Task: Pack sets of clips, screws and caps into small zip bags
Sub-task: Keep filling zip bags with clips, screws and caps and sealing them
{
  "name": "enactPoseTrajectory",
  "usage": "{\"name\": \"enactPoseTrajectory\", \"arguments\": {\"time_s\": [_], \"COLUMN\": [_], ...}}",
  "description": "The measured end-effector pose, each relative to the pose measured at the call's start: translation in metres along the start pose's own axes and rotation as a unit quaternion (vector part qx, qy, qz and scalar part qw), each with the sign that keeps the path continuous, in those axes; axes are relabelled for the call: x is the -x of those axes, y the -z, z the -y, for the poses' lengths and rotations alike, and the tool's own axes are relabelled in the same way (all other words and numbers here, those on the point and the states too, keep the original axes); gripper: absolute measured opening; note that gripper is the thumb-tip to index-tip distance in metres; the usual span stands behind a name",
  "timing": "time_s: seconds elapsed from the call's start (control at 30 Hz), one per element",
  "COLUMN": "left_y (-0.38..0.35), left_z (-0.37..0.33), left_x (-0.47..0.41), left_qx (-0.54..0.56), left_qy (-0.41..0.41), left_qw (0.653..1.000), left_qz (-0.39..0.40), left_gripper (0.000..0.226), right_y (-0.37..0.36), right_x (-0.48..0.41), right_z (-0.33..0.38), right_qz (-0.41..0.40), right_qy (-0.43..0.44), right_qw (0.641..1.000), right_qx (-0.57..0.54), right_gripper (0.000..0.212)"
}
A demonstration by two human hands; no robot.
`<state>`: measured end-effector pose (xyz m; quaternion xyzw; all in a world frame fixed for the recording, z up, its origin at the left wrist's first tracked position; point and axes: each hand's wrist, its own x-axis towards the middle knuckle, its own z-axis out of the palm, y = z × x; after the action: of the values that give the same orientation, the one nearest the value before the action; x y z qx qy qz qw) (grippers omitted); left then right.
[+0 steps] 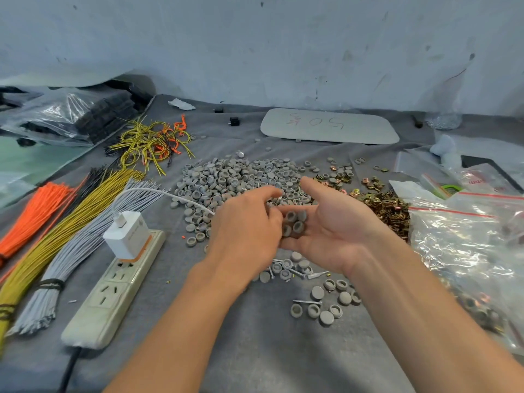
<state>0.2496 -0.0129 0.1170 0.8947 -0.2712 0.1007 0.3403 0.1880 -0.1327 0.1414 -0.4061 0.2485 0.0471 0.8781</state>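
Round grey plastic caps [295, 224] lie in the cupped, palm-up right hand [334, 222] near the cap pile [235, 177]; the left hand [246, 219] curls its fingers onto them, grip unclear.

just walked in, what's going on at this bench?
A person is gathering parts by hand. The right hand lies palm up, cradling a few grey caps. The left hand has its fingertips at that palm, though a pinch can't be confirmed. The big cap pile lies just behind, with brass clips to the right and clear zip bags beyond them.
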Motion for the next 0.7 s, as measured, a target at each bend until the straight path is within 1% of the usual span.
{"name": "enactPoseTrajectory", "arguments": {"time_s": [0.1, 0.17, 0.33, 0.47, 0.6, 0.7], "left_y": [-0.002, -0.001, 0.003, 0.005, 0.005, 0.006], "left_z": [-0.002, 0.002, 0.011, 0.012, 0.014, 0.015], "left_x": [-0.001, -0.003, -0.009, -0.009, -0.01, -0.012], "left_qx": [0.002, 0.03, 0.081, 0.094, 0.098, 0.107], "left_qy": [-0.02, -0.003, 0.05, 0.055, 0.055, 0.063], "left_qw": [1.0, 0.999, 0.995, 0.994, 0.994, 0.992], "left_qz": [0.02, 0.031, 0.004, -0.001, 0.005, 0.006], "left_gripper": [0.042, 0.044, 0.045, 0.044, 0.045, 0.045], "right_y": [-0.007, -0.009, -0.012, -0.014, -0.018, -0.02], "right_x": [-0.002, -0.005, -0.006, -0.009, -0.012, -0.014], "right_z": [-0.003, -0.004, -0.002, -0.001, 0.001, 0.004], "right_qz": [-0.014, -0.043, -0.069, -0.076, -0.075, -0.068], "right_qy": [0.008, 0.028, 0.049, 0.054, 0.053, 0.059], "right_qw": [1.0, 0.998, 0.996, 0.995, 0.995, 0.995], "right_qx": [0.022, 0.022, 0.024, 0.032, 0.03, 0.042], "right_gripper": [0.065, 0.063, 0.057, 0.05, 0.05, 0.037]}}
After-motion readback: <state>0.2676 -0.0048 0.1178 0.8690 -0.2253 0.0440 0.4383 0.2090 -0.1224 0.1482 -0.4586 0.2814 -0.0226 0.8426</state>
